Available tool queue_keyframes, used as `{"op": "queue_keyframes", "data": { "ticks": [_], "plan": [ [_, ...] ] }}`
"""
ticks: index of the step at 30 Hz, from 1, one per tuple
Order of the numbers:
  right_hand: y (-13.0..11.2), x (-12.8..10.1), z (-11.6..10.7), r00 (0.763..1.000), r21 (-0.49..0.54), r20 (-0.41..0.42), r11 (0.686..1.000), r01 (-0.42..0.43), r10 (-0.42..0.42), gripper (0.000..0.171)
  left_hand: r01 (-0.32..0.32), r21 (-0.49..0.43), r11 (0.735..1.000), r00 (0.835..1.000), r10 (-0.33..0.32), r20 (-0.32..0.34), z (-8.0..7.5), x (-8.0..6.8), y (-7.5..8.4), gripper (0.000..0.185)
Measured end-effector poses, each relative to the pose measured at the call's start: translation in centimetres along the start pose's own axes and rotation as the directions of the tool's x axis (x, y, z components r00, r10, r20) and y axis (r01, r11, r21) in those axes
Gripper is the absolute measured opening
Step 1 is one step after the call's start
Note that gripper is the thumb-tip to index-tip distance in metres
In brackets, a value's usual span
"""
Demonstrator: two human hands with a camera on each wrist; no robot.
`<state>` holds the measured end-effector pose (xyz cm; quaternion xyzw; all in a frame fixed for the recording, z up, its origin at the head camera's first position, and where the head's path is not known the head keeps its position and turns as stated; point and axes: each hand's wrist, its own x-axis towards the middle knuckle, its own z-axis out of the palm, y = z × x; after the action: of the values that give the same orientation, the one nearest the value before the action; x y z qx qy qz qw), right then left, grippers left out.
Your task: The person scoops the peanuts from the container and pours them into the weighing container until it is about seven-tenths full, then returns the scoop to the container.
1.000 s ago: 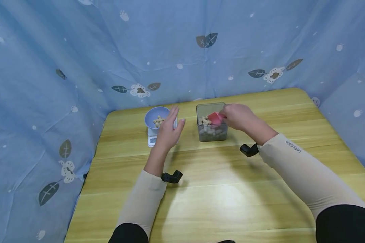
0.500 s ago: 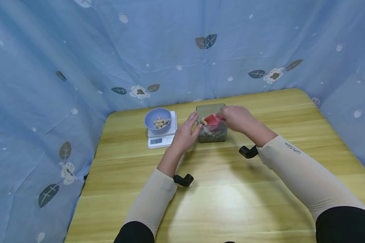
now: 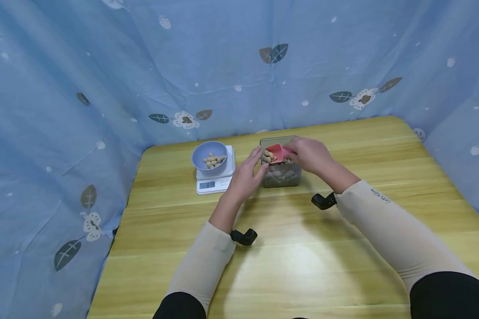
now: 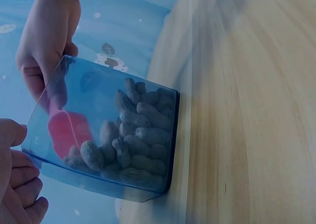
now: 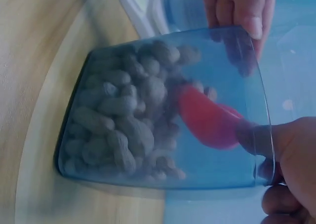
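From the head view, the clear square plastic tub of peanuts (image 3: 280, 167) stood near the wooden table's (image 3: 303, 248) far edge. The left hand (image 3: 245, 175) touched its side with relaxed fingers. The right hand (image 3: 309, 154) pinched a red plastic scoop (image 3: 277, 153) holding peanuts above it.

The left wrist view showed the tub (image 4: 113, 135) and scoop (image 4: 69, 131).

The right wrist view showed the scoop (image 5: 210, 118) inside the tub (image 5: 163, 115), gripped by curled fingers (image 5: 289, 155).

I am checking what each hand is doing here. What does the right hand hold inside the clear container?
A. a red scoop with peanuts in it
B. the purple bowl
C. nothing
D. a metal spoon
A: the right hand grips a red scoop carrying peanuts above the peanuts in the clear container, while the left hand steadies its side.
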<state>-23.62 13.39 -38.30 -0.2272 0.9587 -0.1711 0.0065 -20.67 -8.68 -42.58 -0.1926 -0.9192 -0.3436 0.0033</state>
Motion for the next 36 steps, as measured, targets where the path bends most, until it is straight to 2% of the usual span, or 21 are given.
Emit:
{"op": "queue_keyframes", "data": {
  "ticks": [8,11,17,29,36],
  "plan": [
    [1.5,-0.3,-1.3,0.998,0.156,0.065,0.987,-0.03,0.02,0.036,0.024,0.001,1.0,1.0,-0.024,0.012,0.1,0.0,0.3,0.057],
    [2.2,-0.5,-1.6,0.995,0.239,0.095,0.969,-0.058,0.036,0.036,0.032,-0.003,0.999,0.999,-0.032,0.022,0.1,0.0,0.3,0.058],
    [3.1,-0.8,-0.9,0.994,0.388,0.095,0.917,-0.092,0.059,0.035,0.029,0.009,1.0,0.999,-0.03,0.021,0.2,-0.1,0.3,0.057],
    [4.0,-1.4,0.0,0.979,0.51,0.149,0.837,-0.197,0.139,0.047,0.026,0.025,0.999,0.999,-0.027,0.031,0.0,-0.3,0.4,0.059],
    [4.4,-2.1,-0.5,0.974,0.527,0.139,0.82,-0.224,0.177,0.05,0.009,0.021,1.0,1.0,-0.01,0.023,0.0,-0.3,0.3,0.059]
  ]
}}
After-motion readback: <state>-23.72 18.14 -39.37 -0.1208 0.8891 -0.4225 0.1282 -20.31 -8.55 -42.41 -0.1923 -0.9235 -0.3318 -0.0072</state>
